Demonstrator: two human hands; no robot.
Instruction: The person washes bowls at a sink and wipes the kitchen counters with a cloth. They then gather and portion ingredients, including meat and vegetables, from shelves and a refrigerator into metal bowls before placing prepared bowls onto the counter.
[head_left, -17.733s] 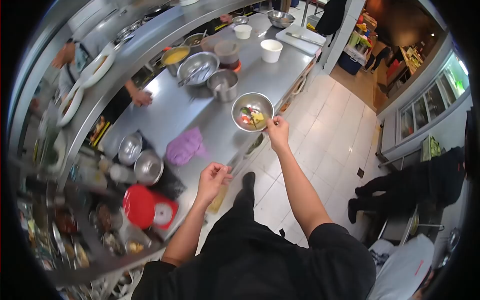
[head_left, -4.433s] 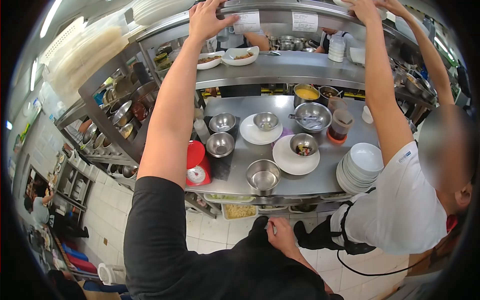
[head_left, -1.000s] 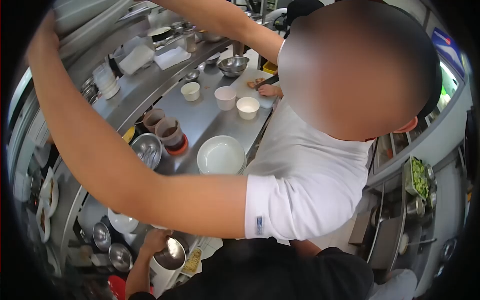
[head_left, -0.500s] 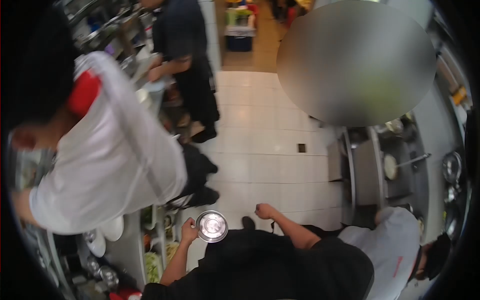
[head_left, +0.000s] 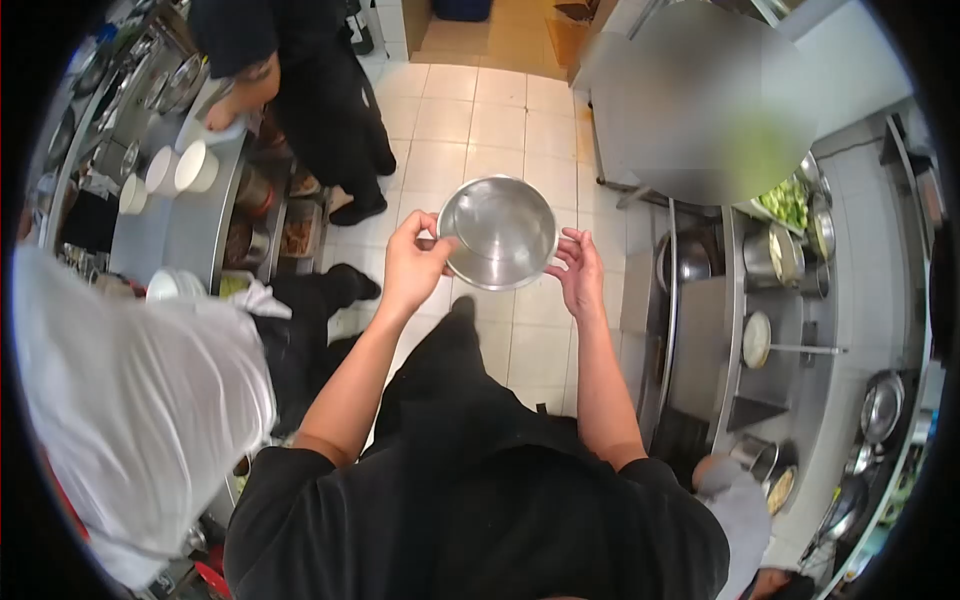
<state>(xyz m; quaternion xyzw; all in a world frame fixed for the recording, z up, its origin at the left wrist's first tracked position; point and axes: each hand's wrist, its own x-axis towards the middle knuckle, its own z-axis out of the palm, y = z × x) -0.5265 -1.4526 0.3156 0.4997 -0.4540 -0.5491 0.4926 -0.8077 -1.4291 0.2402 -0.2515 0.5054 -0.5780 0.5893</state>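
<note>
A shiny round metal bowl [head_left: 500, 235] is held out in front of me over the tiled floor, its open mouth facing up toward me. My left hand [head_left: 415, 262] grips the left rim, thumb over the edge and fingers around the outside. On the opposite side, the fingers of my right hand [head_left: 580, 272] rest against the right rim and outer wall, with the fingertips partly behind the bowl. Nothing shows inside the bowl apart from reflections.
A co-worker in black [head_left: 320, 110] stands at the left counter [head_left: 170, 240], near several white bowls [head_left: 196, 166]. Close on my left is a person in a white shirt [head_left: 150, 400]. Along the right counter are a pot [head_left: 770, 255], chopped greens [head_left: 788, 205] and a long-handled utensil [head_left: 757, 340].
The bowl has come up from low on my left to in front of me. My right hand, previously away from it, now touches its right side. My view has moved forward past the white-shirted person.
</note>
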